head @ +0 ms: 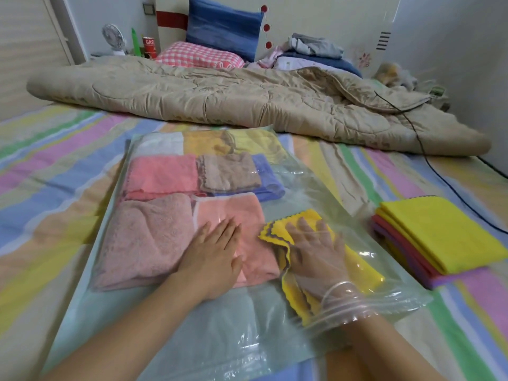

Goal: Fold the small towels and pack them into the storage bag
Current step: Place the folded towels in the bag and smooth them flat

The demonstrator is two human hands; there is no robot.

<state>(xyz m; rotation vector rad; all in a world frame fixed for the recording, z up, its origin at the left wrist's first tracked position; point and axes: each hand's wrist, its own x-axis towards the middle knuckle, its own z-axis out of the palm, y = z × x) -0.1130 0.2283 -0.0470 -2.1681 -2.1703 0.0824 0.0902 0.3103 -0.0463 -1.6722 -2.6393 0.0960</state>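
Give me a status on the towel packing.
Done: several folded towels, among them a pink towel and a beige towel, lie inside the storage bag. In hand: the right hand is inside the bag's mouth, flat on a yellow towel, while the left hand rests on the bag. Left: a stack of folded towels waits on the bed beside the bag, and the bag is unsealed.

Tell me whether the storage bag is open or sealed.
Open: the right hand is inside the storage bag, pressing the yellow towel.

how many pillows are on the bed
2: a blue pillow propped upright against the headboard, and a pink checked pillow lying flat in front of it. Others could be hidden behind the quilt.
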